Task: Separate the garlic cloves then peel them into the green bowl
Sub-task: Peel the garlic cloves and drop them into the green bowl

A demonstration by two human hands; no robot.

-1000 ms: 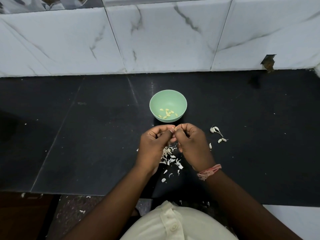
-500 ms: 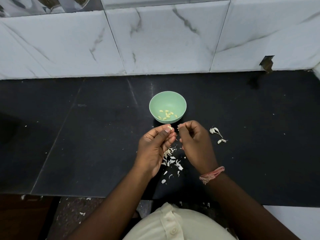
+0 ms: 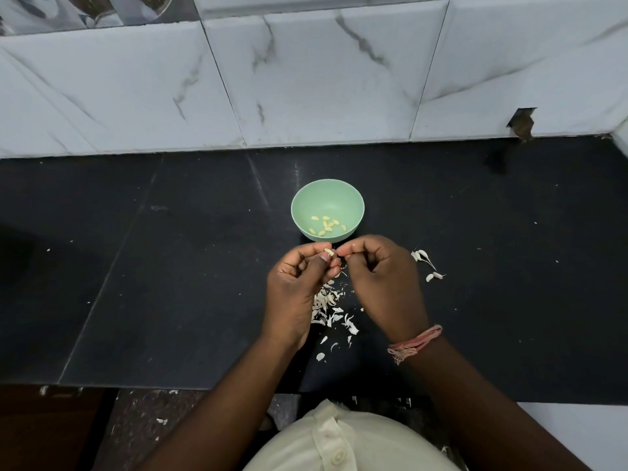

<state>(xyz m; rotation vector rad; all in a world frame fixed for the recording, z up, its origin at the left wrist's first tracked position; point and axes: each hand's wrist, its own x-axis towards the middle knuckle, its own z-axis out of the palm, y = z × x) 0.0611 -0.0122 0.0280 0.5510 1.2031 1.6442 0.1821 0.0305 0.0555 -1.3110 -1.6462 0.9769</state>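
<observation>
Beneath both hands, garlic skins (image 3: 331, 305) litter counter (image 3: 170, 283).

Black countertop (image 3: 136, 266) below a marble-tiled wall (image 3: 306, 79) (one tile seemingly chipped); cream shirt (image 3: 339, 443).

A black stone countertop (image 3: 170, 266) meets a backsplash of white marble-look tiles (image 3: 323, 83) with grey veining; one tile has a chipped hole (image 3: 521, 122) at far right. Speckled floor (image 3: 142, 430) lies below.
</observation>
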